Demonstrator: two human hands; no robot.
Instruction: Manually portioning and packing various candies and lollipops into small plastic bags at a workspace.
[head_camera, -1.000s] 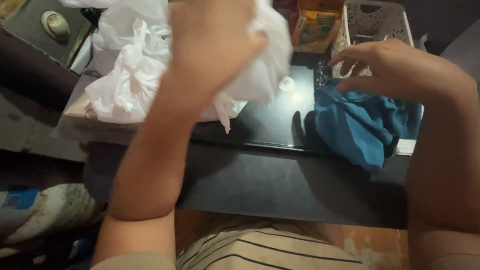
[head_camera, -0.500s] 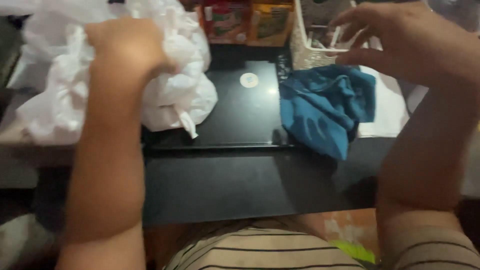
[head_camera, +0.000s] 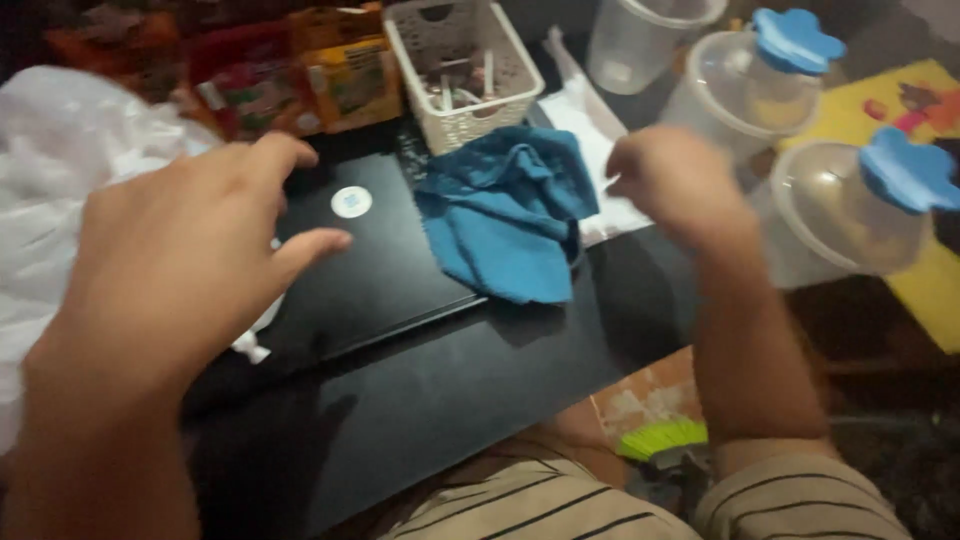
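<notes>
Cloth (head_camera: 508, 215), blue, crumpled, lies on the black counter (head_camera: 470, 385), overlapping the right edge of a flat black slab (head_camera: 370, 275) and touching a white basket (head_camera: 462, 70) behind it. Right hand (head_camera: 675, 185) hovers just right of the cloth, grip loosely clenched, holding nothing visible. Left hand (head_camera: 190, 270) hangs above the slab's left part, grip released, fingers spread. White plastic bag (head_camera: 60, 180) bunched at far left, partly under that hand. Two clear jars with blue lids (head_camera: 845, 200) stand right of the right hand. Colourful packets (head_camera: 290, 80) sit left of the basket.
</notes>
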